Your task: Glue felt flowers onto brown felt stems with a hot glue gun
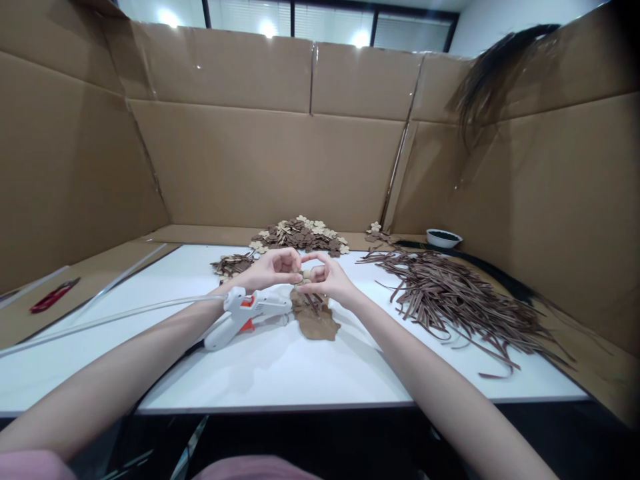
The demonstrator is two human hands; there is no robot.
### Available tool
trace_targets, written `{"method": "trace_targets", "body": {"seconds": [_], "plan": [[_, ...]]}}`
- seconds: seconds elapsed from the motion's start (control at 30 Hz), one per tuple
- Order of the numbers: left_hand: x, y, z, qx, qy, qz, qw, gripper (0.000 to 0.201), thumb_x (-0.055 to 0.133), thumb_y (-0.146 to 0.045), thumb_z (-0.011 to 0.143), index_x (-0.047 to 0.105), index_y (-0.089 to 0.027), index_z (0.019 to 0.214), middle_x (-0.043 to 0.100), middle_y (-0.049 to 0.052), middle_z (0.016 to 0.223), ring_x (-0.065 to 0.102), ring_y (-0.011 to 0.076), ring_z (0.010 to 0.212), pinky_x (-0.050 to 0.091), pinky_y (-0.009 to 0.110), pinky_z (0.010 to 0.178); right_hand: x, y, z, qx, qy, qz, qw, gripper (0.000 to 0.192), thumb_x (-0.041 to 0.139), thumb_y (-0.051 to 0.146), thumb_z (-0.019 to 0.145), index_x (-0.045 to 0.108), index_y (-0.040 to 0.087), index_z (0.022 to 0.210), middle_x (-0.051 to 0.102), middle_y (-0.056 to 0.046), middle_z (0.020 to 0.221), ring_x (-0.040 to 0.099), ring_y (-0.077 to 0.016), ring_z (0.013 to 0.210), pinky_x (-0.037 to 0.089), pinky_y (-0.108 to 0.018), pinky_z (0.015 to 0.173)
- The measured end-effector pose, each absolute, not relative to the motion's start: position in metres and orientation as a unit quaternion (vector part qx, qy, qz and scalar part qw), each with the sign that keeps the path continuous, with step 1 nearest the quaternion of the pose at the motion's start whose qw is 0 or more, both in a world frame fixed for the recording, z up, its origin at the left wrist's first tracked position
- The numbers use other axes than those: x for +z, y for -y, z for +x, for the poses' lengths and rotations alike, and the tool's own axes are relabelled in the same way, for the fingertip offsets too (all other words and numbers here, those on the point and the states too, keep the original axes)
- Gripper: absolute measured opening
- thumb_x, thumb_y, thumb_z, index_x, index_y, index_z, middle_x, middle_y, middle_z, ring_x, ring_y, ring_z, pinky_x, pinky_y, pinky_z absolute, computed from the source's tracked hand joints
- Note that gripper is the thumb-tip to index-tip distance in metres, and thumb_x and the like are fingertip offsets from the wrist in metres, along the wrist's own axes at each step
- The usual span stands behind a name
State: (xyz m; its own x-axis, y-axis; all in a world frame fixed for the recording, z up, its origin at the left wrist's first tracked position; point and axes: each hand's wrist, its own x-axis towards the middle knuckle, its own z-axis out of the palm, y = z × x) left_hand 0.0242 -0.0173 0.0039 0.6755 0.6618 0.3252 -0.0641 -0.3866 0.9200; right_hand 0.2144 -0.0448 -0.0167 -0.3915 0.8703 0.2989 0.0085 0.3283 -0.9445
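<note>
Fingertips nearly meeting, my left hand (pixel 274 268) and my right hand (pixel 330 276) pinch a small pale flower-shaped piece (pixel 306 274) between them. The fingers cover part of it, and its finer detail is too small to make out. Just below the hands, an irregular flat brown piece (pixel 317 325) lies on the white board, with some brown strips on it. Beside my left forearm a white hot glue gun (pixel 245 312) with an orange trigger points its nozzle toward the brown piece. A pale glue stick runs out of its back to the left.
Brown and cream flower cut-outs (pixel 305 235) are heaped behind my hands, a smaller pile (pixel 233 265) left. Long brown strips (pixel 450 293) spread at right, near a white bowl (pixel 444 238) of dark material. A red cutter (pixel 55 295) lies far left. Cardboard walls (pixel 265 160) enclose the board.
</note>
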Motion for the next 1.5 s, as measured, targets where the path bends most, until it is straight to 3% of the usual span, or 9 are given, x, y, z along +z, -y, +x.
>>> {"method": "trace_targets", "body": {"seconds": [0.8, 1.07, 1.5], "plan": [[0.0113, 0.0259, 0.0232, 0.34, -0.218, 0.766, 0.5, 0.025, 0.077, -0.026, 0.071, 0.057, -0.011, 0.075, 0.057, -0.001, 0.067, 0.054, 0.0084, 0.062, 0.043, 0.02, 0.06, -0.0159, 0.0458, 0.2135, 0.483, 0.676, -0.329, 0.449, 0.063, 0.085, 0.026, 0.049, 0.052, 0.019, 0.103, 0.052, 0.01, 0.05, 0.046, -0.0077, 0.045, 0.036, -0.019, 0.048], [0.006, 0.0201, 0.0226, 0.366, -0.24, 0.781, 0.446, 0.03, 0.076, -0.03, 0.072, 0.06, -0.013, 0.091, 0.062, 0.001, 0.073, 0.056, 0.0113, 0.067, 0.044, 0.021, 0.062, -0.0161, 0.0436, 0.2134, 0.47, 0.667, -0.345, 0.464, 0.057, 0.082, 0.025, 0.054, 0.052, 0.02, 0.102, 0.055, 0.009, 0.052, 0.048, -0.0085, 0.046, 0.036, -0.019, 0.049], [0.007, 0.0196, 0.02, 0.385, -0.22, 0.765, 0.466, 0.027, 0.08, -0.026, 0.067, 0.063, -0.011, 0.081, 0.065, 0.005, 0.083, 0.061, 0.0142, 0.077, 0.049, 0.025, 0.07, -0.0146, 0.0462, 0.2117, 0.498, 0.646, -0.348, 0.461, 0.06, 0.083, 0.019, 0.051, 0.053, 0.02, 0.103, 0.055, 0.01, 0.053, 0.048, -0.0077, 0.047, 0.036, -0.018, 0.049]]}}
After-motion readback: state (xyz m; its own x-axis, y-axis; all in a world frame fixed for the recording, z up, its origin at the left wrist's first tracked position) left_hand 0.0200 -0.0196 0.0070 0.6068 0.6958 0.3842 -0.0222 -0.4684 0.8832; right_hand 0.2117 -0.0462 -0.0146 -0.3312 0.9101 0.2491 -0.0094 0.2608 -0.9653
